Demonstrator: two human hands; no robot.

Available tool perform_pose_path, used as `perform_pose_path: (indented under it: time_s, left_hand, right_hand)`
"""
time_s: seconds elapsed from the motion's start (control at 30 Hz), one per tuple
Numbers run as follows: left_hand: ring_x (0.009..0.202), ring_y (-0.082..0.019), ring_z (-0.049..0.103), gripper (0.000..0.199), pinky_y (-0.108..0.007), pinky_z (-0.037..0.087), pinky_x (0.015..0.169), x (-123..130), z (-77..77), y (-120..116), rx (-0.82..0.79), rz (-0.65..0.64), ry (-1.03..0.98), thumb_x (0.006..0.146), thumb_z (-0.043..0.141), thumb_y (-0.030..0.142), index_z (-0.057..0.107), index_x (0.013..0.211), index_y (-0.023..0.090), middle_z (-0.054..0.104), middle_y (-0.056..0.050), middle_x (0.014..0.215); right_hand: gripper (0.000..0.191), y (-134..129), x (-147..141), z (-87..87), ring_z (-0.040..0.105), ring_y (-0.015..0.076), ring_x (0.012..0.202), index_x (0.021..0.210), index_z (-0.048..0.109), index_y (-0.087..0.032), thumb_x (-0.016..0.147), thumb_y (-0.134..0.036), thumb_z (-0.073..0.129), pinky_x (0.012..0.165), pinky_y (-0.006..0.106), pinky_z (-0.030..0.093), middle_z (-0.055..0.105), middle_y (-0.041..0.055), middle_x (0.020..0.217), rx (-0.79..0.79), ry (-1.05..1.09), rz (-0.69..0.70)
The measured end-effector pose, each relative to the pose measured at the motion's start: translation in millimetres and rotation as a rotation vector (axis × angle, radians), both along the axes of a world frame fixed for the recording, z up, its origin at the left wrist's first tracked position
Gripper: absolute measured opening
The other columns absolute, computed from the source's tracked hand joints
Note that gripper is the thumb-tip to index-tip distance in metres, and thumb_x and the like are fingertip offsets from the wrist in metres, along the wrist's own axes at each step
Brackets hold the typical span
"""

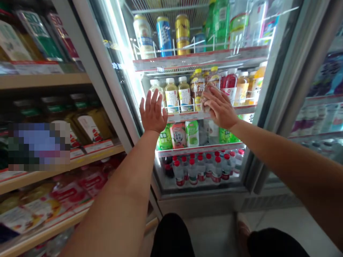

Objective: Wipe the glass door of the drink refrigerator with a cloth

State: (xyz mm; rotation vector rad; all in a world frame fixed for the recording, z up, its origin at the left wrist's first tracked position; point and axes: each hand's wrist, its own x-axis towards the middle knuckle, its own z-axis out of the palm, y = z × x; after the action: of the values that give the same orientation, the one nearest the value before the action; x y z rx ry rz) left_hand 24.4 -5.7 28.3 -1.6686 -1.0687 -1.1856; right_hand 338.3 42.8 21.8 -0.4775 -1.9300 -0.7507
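The right hand [221,107], its grip clamped on a crumpled cloth [205,102], reaches to a glass cooler door [278,85]; the left hand [153,113], splayed and empty, is farther, left of the cloth.

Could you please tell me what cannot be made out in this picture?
All in the head view:
Cloth: partly covered by the right hand, so its full shape is hidden.
Left hand: its palm faces away, so whether it touches anything cannot be told.
Pale-capped bottle: largely hidden behind the left hand.
Green bottle: its top is cut off by the top edge.
Shelf labels: too small and blurred to read.
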Motion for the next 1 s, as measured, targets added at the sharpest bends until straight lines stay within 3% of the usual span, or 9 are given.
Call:
perform_pose_path:
  time_s: [0.13, 0.27, 0.37, 0.47, 0.57, 0.67, 0.77, 0.9, 1.0]
  left_hand:
    - [0.159, -0.023, 0.02, 0.06, -0.048, 0.007, 0.133, 0.4, -0.2, 0.1, 0.0, 0.019, -0.001, 0.094, 0.049, 0.029, 0.042, 0.154, 0.025, 0.042, -0.005, 0.164]
    - [0.159, -0.024, 0.019, 0.059, -0.049, 0.006, 0.133, 1.3, 0.3, -1.2, -0.015, 0.007, -0.014, 0.094, 0.05, 0.03, 0.043, 0.153, 0.026, 0.042, -0.005, 0.164]
    - [0.159, -0.024, 0.018, 0.059, -0.049, 0.006, 0.133, 2.1, 0.9, -3.0, -0.032, -0.011, -0.024, 0.095, 0.05, 0.031, 0.042, 0.153, 0.027, 0.041, -0.004, 0.164]
    - [0.159, -0.024, 0.018, 0.059, -0.049, 0.005, 0.133, 2.6, 1.4, -4.3, -0.05, -0.025, -0.034, 0.095, 0.05, 0.032, 0.042, 0.153, 0.027, 0.04, -0.004, 0.165]
    - [0.159, -0.025, 0.017, 0.06, -0.05, 0.005, 0.133, 2.8, 1.3, -4.5, -0.061, -0.023, -0.038, 0.094, 0.05, 0.03, 0.042, 0.153, 0.026, 0.039, -0.004, 0.165]
    - [0.159, -0.024, 0.019, 0.06, -0.049, 0.006, 0.133, 2.4, 0.8, -3.9, -0.04, -0.005, -0.03, 0.094, 0.05, 0.029, 0.042, 0.153, 0.026, 0.041, -0.004, 0.164]
    - [0.159, -0.023, 0.02, 0.059, -0.049, 0.007, 0.133, 2.1, 0.4, -3.4, -0.03, -0.007, -0.025, 0.095, 0.05, 0.03, 0.042, 0.153, 0.027, 0.041, -0.004, 0.164]
    - [0.159, -0.023, 0.018, 0.058, -0.049, 0.005, 0.133, 1.9, 0.5, -3.0, -0.046, -0.026, -0.042, 0.095, 0.049, 0.031, 0.043, 0.152, 0.027, 0.04, -0.004, 0.165]
    - [0.159, -0.023, 0.017, 0.058, -0.05, 0.004, 0.133, 1.9, 0.7, -2.9, -0.059, -0.032, -0.047, 0.095, 0.048, 0.031, 0.042, 0.153, 0.027, 0.039, -0.003, 0.165]
  right_hand:
    - [0.034, 2.4, -18.6, 18.0, 0.027, 0.0253, 0.158, 0.121, 0.063, -0.028, 0.099, -0.019, 0.039, 0.125, 0.06, 0.031, 0.049, 0.001, 0.159, -0.013, 0.267, -0.04]
    - [0.036, 3.1, -35.9, 10.7, 0.024, 0.0268, 0.159, 0.125, 0.062, -0.031, 0.102, -0.024, 0.036, 0.126, 0.061, 0.03, 0.046, -0.0027, 0.162, -0.017, 0.335, -0.046]
    - [0.034, 1.0, -41.3, -9.1, 0.03, 0.0246, 0.156, 0.121, 0.064, -0.034, 0.104, -0.026, 0.036, 0.126, 0.055, 0.032, 0.049, -0.0069, 0.16, 0.027, 0.219, -0.024]
    - [0.03, -2.6, -40.0, -28.8, 0.037, 0.0224, 0.153, 0.119, 0.066, -0.033, 0.104, -0.027, 0.041, 0.125, 0.053, 0.035, 0.054, -0.0052, 0.155, 0.05, -0.034, 0.023]
    - [0.028, -5.8, -35.7, -35.2, 0.037, 0.021, 0.153, 0.12, 0.067, -0.034, 0.105, -0.028, 0.044, 0.125, 0.051, 0.035, 0.053, -0.0053, 0.156, 0.04, -0.224, 0.037]
    - [0.031, -7.9, -32.7, -22.1, 0.037, 0.0196, 0.153, 0.126, 0.065, -0.035, 0.105, -0.027, 0.044, 0.126, 0.049, 0.034, 0.051, -0.0066, 0.157, 0.029, -0.336, 0.046]
    - [0.031, -8.7, -33.6, 4.7, 0.04, 0.0198, 0.151, 0.126, 0.065, -0.033, 0.105, -0.027, 0.043, 0.126, 0.049, 0.034, 0.054, -0.0048, 0.155, 0.039, -0.355, 0.063]
    - [0.031, -7.5, -44.5, 32.6, 0.038, 0.0242, 0.153, 0.119, 0.067, -0.031, 0.102, -0.022, 0.042, 0.125, 0.056, 0.032, 0.056, -0.0034, 0.154, 0.052, -0.127, 0.045]
    - [0.037, -7.6, -58.0, 28.5, 0.034, 0.0239, 0.155, 0.122, 0.066, -0.032, 0.101, -0.02, 0.038, 0.125, 0.06, 0.032, 0.054, -0.0051, 0.155, 0.041, 0.054, -0.002]
